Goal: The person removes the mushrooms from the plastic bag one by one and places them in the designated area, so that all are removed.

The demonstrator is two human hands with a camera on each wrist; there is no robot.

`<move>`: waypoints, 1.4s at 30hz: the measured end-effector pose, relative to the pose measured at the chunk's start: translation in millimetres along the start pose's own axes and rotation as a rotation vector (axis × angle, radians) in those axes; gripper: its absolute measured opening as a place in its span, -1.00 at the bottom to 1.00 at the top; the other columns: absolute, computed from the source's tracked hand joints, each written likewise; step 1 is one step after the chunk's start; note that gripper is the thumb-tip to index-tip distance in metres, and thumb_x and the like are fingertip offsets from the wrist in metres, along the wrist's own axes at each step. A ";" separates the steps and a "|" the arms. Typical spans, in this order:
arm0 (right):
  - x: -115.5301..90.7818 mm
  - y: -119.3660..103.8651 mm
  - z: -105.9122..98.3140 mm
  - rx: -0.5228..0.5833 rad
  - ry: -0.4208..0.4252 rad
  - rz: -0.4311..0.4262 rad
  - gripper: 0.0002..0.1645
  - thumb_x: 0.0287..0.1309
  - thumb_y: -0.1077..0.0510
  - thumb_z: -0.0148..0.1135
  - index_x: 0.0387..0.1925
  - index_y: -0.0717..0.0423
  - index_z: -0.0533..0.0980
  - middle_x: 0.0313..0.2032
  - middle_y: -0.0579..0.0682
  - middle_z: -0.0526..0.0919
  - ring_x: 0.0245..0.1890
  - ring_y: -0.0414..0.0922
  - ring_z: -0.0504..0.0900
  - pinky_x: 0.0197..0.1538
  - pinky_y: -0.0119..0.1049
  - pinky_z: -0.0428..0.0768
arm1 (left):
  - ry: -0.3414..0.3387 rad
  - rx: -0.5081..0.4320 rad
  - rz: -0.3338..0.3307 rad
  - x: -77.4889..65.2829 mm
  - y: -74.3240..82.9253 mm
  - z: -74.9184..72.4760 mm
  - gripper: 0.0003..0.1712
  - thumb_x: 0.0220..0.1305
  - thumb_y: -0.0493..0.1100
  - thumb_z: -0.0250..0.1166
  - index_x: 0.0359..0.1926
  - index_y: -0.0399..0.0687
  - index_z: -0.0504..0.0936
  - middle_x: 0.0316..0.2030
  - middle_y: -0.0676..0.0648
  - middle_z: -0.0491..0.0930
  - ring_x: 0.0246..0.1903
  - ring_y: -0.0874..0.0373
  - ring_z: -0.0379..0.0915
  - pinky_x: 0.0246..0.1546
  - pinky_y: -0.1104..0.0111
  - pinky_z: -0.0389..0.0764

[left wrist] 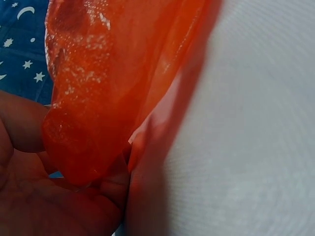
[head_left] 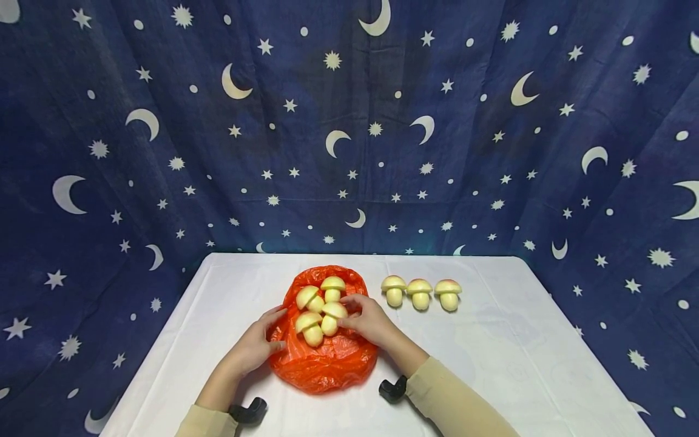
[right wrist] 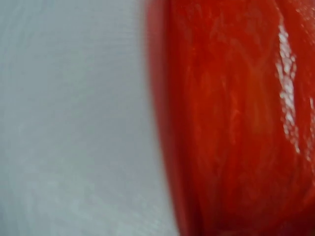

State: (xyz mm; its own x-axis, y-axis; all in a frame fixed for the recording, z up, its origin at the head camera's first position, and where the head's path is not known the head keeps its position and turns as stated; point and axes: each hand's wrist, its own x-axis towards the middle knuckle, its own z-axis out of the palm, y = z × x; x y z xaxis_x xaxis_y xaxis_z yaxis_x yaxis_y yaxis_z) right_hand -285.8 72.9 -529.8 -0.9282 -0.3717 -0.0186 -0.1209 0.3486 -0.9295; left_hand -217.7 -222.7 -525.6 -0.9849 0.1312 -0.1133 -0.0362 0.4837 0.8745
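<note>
A red plastic bag lies with its mouth spread wide on the white table. Several toy mushrooms with pale yellow caps and stems sit inside it, such as one at the lower left. My left hand holds the bag's left side, its thumb and fingers curled about the red plastic. With my right hand I pinch the rightmost mushroom in the bag between thumb and fingers. The right wrist view has only the bag's glossy side and the table; the hand does not show there.
Three more mushrooms stand in a row behind and right of the bag: left, middle and right. The white table ends at a dark blue curtain patterned with moons and stars.
</note>
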 end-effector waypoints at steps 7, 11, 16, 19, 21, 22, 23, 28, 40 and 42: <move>-1.1 1.2 -0.3 -0.005 0.016 -0.015 -0.44 0.19 0.18 0.55 0.23 0.16 0.62 0.01 0.19 0.72 -0.30 -0.17 0.70 -0.25 -0.33 0.69 | -0.002 0.003 0.005 0.0 -0.4 0.2 -0.09 0.19 -0.46 0.40 0.58 -0.20 0.38 0.67 -0.27 0.17 0.67 -0.42 -0.04 0.63 -0.35 -0.01; -2.0 0.3 0.6 0.006 0.018 -0.013 -0.44 0.19 0.16 0.55 0.22 0.17 0.64 0.01 0.19 0.73 -0.33 -0.19 0.69 -0.30 -0.33 0.68 | -0.008 -0.001 0.005 -0.5 0.3 0.0 -0.09 0.19 -0.46 0.41 0.58 -0.21 0.38 0.67 -0.27 0.17 0.67 -0.41 -0.03 0.64 -0.35 0.00; -1.7 0.1 2.6 0.049 0.023 -0.003 -0.44 0.20 0.17 0.55 0.22 0.21 0.63 0.05 0.23 0.74 -0.31 -0.19 0.72 -0.29 -0.26 0.74 | -0.010 0.001 0.010 0.0 0.6 0.5 -0.09 0.20 -0.45 0.41 0.58 -0.22 0.38 0.67 -0.28 0.17 0.67 -0.41 -0.03 0.64 -0.35 0.01; -0.9 0.3 3.7 0.067 0.021 0.003 -0.44 0.21 0.18 0.54 0.22 0.21 0.63 0.08 0.23 0.73 -0.29 -0.19 0.73 -0.28 -0.28 0.75 | -0.012 0.001 0.017 0.0 1.0 0.6 -0.09 0.19 -0.45 0.41 0.58 -0.23 0.38 0.66 -0.29 0.17 0.67 -0.42 -0.02 0.64 -0.34 0.02; -0.7 -0.1 3.8 0.065 0.021 -0.001 -0.45 0.22 0.19 0.53 0.22 0.21 0.63 0.07 0.23 0.73 -0.29 -0.19 0.72 -0.29 -0.33 0.73 | -0.010 -0.001 0.017 -0.3 1.2 0.7 -0.10 0.20 -0.45 0.41 0.58 -0.23 0.38 0.66 -0.29 0.17 0.67 -0.41 -0.02 0.64 -0.33 0.02; -0.5 -0.1 3.8 0.061 0.022 -0.004 -0.46 0.22 0.19 0.53 0.22 0.20 0.63 0.07 0.22 0.73 -0.29 -0.20 0.72 -0.29 -0.35 0.72 | -0.010 -0.001 0.018 -0.2 1.2 0.8 -0.10 0.20 -0.45 0.41 0.58 -0.23 0.39 0.66 -0.29 0.17 0.67 -0.41 -0.02 0.64 -0.34 0.02; -0.5 -0.2 3.8 0.061 0.021 -0.004 -0.47 0.23 0.19 0.52 0.21 0.20 0.63 0.06 0.22 0.73 -0.29 -0.20 0.72 -0.29 -0.36 0.71 | -0.010 -0.002 0.018 -0.2 1.0 0.9 -0.10 0.20 -0.46 0.41 0.58 -0.24 0.38 0.67 -0.29 0.17 0.67 -0.41 -0.02 0.64 -0.33 0.01; -0.4 0.8 3.8 0.071 0.013 -0.003 -0.51 0.26 0.19 0.50 0.20 0.19 0.64 0.05 0.21 0.74 -0.31 -0.20 0.72 -0.28 -0.34 0.73 | -0.006 -0.006 0.005 0.2 0.3 1.3 -0.11 0.21 -0.45 0.40 0.58 -0.21 0.38 0.67 -0.28 0.16 0.68 -0.41 -0.05 0.64 -0.33 -0.01; -6.5 -1.7 0.4 0.083 0.018 -0.006 -0.52 0.24 0.20 0.51 0.18 0.17 0.66 0.01 0.19 0.75 -0.31 -0.20 0.73 -0.28 -0.32 0.75 | -0.008 -0.005 0.010 -1.3 2.4 -0.1 -0.10 0.20 -0.43 0.41 0.58 -0.22 0.38 0.67 -0.29 0.16 0.68 -0.41 -0.04 0.65 -0.33 -0.02; -7.6 -1.9 -0.9 0.084 0.018 -0.007 -0.52 0.24 0.20 0.51 0.18 0.18 0.66 0.00 0.20 0.75 -0.29 -0.19 0.74 -0.27 -0.31 0.76 | -0.007 -0.005 0.013 -1.7 2.7 -0.5 -0.09 0.20 -0.43 0.41 0.58 -0.23 0.37 0.67 -0.30 0.16 0.67 -0.41 -0.04 0.65 -0.33 -0.02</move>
State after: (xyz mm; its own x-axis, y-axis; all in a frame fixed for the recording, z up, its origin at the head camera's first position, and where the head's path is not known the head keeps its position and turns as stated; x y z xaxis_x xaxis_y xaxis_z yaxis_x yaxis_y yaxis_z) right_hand -278.8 75.9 -527.6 -0.9335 -0.3585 -0.0059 -0.0983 0.2717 -0.9573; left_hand -216.2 -222.0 -522.8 -0.9840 0.1435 -0.1058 -0.0248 0.4774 0.8783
